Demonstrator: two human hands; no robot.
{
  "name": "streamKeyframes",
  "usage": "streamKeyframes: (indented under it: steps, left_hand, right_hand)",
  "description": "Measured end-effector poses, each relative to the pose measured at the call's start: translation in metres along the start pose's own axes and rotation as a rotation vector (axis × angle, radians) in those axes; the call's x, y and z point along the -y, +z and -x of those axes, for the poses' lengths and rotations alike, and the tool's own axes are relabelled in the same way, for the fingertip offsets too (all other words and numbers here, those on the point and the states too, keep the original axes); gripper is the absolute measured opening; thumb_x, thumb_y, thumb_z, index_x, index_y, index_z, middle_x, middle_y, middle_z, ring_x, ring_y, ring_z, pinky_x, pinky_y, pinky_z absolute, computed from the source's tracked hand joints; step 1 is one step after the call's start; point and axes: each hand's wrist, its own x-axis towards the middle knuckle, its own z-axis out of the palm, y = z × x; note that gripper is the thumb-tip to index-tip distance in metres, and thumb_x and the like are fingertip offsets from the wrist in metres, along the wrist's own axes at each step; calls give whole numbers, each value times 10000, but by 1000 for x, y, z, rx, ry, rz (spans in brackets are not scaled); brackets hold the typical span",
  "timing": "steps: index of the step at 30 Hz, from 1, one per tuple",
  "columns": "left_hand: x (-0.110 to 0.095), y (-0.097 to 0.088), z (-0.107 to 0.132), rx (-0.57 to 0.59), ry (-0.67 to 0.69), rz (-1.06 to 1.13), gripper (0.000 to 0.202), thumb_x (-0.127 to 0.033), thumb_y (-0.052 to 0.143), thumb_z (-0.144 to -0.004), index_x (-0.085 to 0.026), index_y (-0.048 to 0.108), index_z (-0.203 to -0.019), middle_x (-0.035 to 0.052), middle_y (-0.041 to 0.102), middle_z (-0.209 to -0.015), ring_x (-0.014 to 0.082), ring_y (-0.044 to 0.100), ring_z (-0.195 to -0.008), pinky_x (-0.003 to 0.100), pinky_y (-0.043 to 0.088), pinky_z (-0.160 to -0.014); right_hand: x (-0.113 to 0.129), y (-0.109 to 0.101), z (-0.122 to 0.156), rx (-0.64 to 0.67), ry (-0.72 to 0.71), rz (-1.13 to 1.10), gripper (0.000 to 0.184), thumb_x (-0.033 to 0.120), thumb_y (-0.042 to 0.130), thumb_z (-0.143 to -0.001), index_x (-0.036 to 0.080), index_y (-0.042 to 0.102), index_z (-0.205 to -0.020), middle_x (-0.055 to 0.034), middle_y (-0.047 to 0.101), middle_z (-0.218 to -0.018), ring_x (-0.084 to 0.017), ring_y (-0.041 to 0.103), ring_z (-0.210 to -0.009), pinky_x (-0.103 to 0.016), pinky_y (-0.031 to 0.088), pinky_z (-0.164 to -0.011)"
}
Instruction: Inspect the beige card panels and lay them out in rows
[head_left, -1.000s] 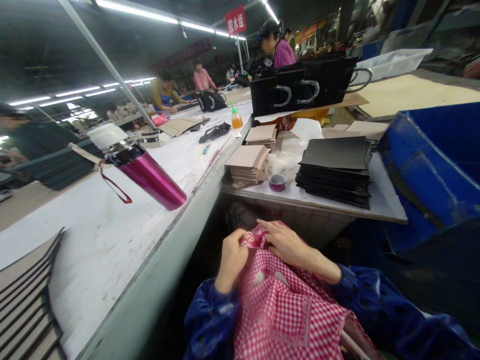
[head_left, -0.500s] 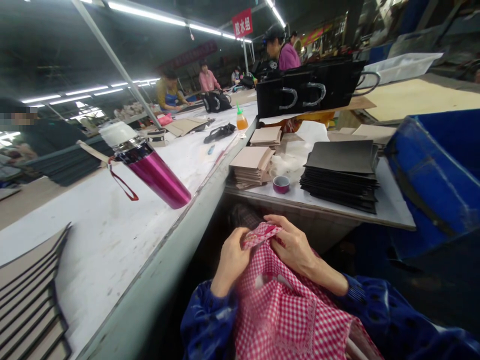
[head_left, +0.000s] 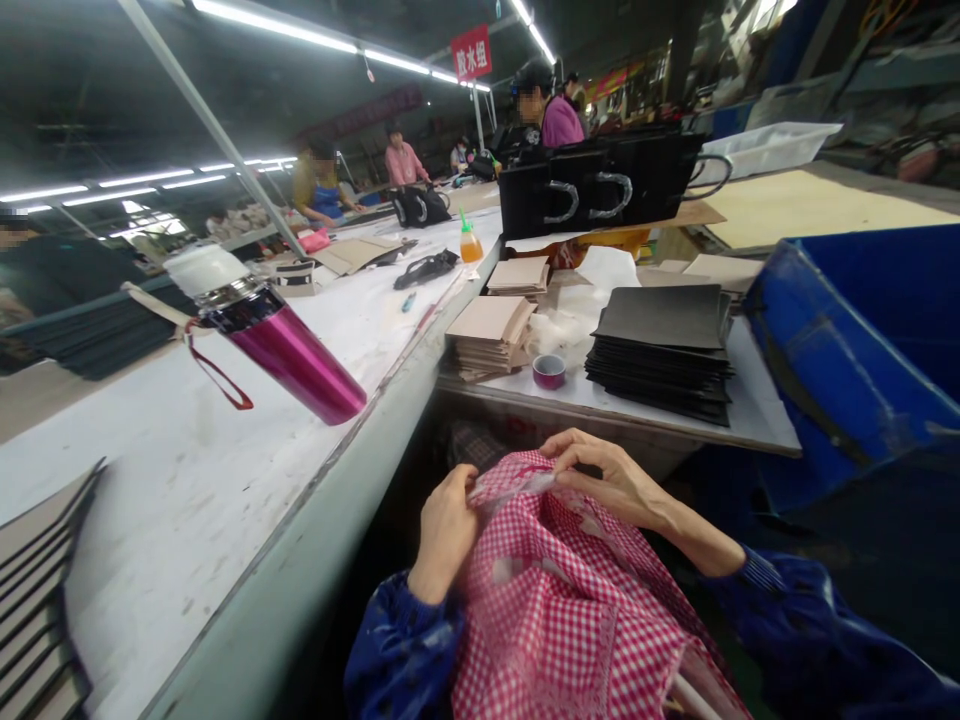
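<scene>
A pink-and-white checked cloth point(head_left: 555, 600) lies bunched over my lap, below the table edge. My left hand point(head_left: 448, 525) pinches its upper edge from the left side. Opposite it, my right hand point(head_left: 600, 478) grips the same edge between thumb and fingers. Between the two hands the edge is stretched, and a pale strip shows along it. Whether the cloth is a garment such as an apron, I cannot tell. Both forearms are in dark blue sleeves.
On the long white table point(head_left: 187, 510) stands a magenta thermos point(head_left: 300, 360). A side board carries a black sheet stack point(head_left: 660, 350), beige card stacks point(head_left: 491, 330) and a tape roll point(head_left: 549, 371). Black handbags point(head_left: 600, 185) stand behind. At right is a blue bin point(head_left: 862, 350). Several people work farther off.
My hands have moved apart, the right one shifting rightward, and the cloth's edge is now spread wider between them. The view has shifted slightly.
</scene>
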Motion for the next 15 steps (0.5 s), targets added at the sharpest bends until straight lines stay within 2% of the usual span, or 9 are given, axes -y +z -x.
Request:
streamKeyframes:
  steps: [3, 8, 11, 15]
  left_hand:
    - [2, -4, -1, -21, -18, -67, 329, -57, 468, -767, -202, 586, -1038, 41, 678, -992, 181, 620, -904, 276, 424, -787]
    - [6, -8, -2, 5, -30, -153, 288, -99, 469, -804, -202, 583, -1048, 45, 680, -1020, 196, 622, -930, 286, 424, -793]
    - [6, -9, -3, 43, -15, -162, 254, -117, 477, -813, -208, 582, -1026, 39, 680, -1020, 195, 621, -938, 282, 423, -792]
    - [5, -5, -3, 95, 6, -211, 253, -117, 480, -804, -207, 583, -1017, 45, 672, -1030, 207, 612, -967, 292, 424, -798]
  right_hand:
    - [-3, 6, 1, -89, 108, -316, 158, 318, 588, -885, 186, 630, -811, -60, 619, -1031, -184, 583, -948, -324, 454, -856]
    - [-2, 15, -2, -307, 335, -799, 175, 353, 685, -803, 199, 603, -794, -32, 680, -884, -149, 593, -753, -270, 455, -699]
    - [-2, 18, -6, -394, 455, -941, 235, 364, 754, -715, 183, 606, -741, -29, 679, -781, -143, 582, -676, -267, 459, -658]
    - [-11, 20, -13, -584, 538, -976, 313, 379, 819, -580, 165, 623, -698, -4, 629, -665, -128, 546, -600, -236, 453, -570]
